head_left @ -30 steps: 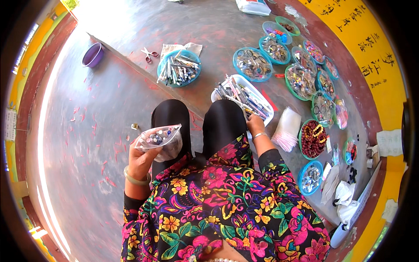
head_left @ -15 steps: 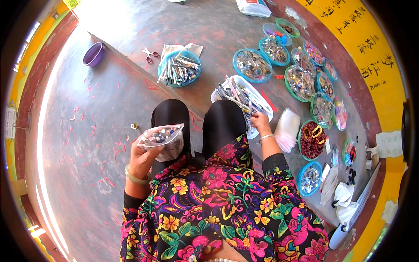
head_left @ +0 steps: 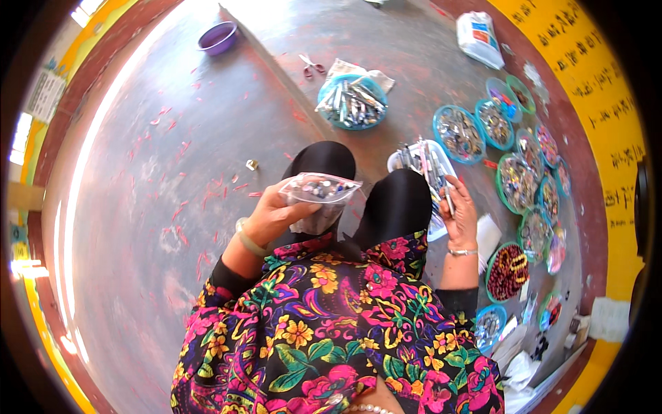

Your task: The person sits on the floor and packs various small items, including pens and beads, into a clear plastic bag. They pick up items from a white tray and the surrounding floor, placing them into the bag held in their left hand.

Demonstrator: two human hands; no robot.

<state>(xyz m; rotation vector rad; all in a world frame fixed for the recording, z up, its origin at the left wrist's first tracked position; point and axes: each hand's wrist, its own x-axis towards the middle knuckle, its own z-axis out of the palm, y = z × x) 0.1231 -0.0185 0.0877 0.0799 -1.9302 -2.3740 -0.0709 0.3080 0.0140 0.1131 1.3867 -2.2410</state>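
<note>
My left hand [head_left: 276, 214] is closed on a clear zip bag [head_left: 321, 215] above my left thigh. Round ends of several pens show at the bag's open top. Over the right edge of a white tray [head_left: 447, 153], my right hand [head_left: 462, 219] pinches a slim pen [head_left: 450, 201] between thumb and fingers, its tip pointing up. Loose pens [head_left: 422, 162] lie in the tray beside my right knee, which hides part of it.
Ahead, a blue basket of pens [head_left: 352, 103] sits by a cloth and scissors [head_left: 312, 66]. Baskets of small goods [head_left: 458, 134] cluster along the right, with dark red beads [head_left: 508, 272] nearer me. A purple basin [head_left: 218, 38] stands far left; a small metallic object [head_left: 252, 165] lies left of my knee.
My right hand has lifted from the tray with a pen in its fingers. The view has swung left, so things appear farther right. My left hand still grips the bag.
</note>
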